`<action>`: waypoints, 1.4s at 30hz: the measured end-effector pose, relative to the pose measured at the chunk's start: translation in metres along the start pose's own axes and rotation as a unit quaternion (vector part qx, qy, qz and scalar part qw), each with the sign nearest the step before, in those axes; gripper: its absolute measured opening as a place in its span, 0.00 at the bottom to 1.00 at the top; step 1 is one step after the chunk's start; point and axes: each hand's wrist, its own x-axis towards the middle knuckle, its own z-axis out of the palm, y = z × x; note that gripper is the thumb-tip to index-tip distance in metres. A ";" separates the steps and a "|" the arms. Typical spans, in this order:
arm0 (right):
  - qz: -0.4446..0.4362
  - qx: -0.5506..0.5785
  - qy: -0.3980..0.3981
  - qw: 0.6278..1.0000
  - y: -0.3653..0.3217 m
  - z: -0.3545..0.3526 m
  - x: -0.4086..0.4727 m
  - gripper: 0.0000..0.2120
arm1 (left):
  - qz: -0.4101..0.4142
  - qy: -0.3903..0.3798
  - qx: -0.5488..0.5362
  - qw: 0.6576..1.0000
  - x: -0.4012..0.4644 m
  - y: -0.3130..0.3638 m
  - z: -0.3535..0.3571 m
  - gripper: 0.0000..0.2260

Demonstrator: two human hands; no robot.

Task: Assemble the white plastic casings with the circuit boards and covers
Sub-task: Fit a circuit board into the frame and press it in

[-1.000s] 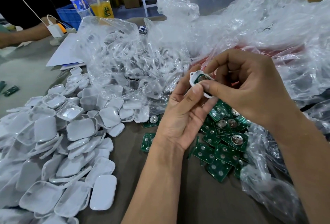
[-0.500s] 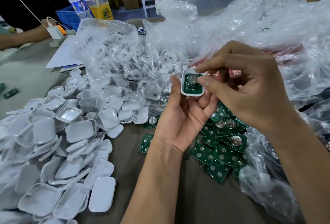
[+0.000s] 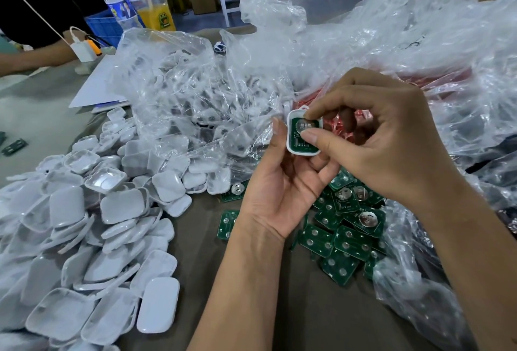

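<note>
My left hand point(image 3: 282, 183) holds a white plastic casing point(image 3: 293, 150) upright above the table, palm toward me, with a green circuit board point(image 3: 297, 135) sitting inside it. My right hand point(image 3: 383, 138) pinches the board, thumb on its lower right and forefinger on its top edge. A pile of loose green circuit boards point(image 3: 347, 224) lies on the table under my hands. A large heap of white casings and covers point(image 3: 92, 224) spreads across the left of the table.
Clear plastic bags point(image 3: 195, 104) holding more white parts are piled behind and to the right. Another person's arm point(image 3: 33, 59), a white charger point(image 3: 84, 51), a water bottle point(image 3: 117, 6) and an orange drink cup point(image 3: 155, 12) are at the back left. Papers point(image 3: 95, 87) lie nearby.
The casing has turned to face me and the board now sits square inside it. My right thumb and forefinger have shifted onto the board's face and top edge.
</note>
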 end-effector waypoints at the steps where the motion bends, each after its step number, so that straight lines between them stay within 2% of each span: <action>1: 0.002 0.000 0.000 1.000 0.000 0.000 0.000 0.08 | -0.001 0.000 0.000 1.000 0.000 0.000 0.000 0.21; 22: 0.007 0.031 -0.031 0.999 0.000 -0.004 0.002 0.08 | -0.012 0.004 -0.016 1.000 -0.001 0.000 -0.002 0.22; 32: 0.006 0.023 -0.010 1.000 0.002 0.003 0.000 0.06 | -0.001 0.025 -0.008 1.000 0.000 0.002 0.002 0.29; 35: 0.015 0.026 0.007 1.000 0.004 0.006 -0.001 0.06 | 0.001 0.017 -0.017 1.000 0.000 0.001 0.003 0.27; 39: 0.047 0.086 0.037 0.995 0.007 0.006 -0.002 0.04 | 0.000 0.024 -0.056 0.998 0.001 0.002 0.001 0.19; 42: 0.024 0.087 0.029 0.995 0.009 0.006 -0.002 0.03 | 0.005 0.037 -0.080 0.996 0.002 0.003 -0.002 0.16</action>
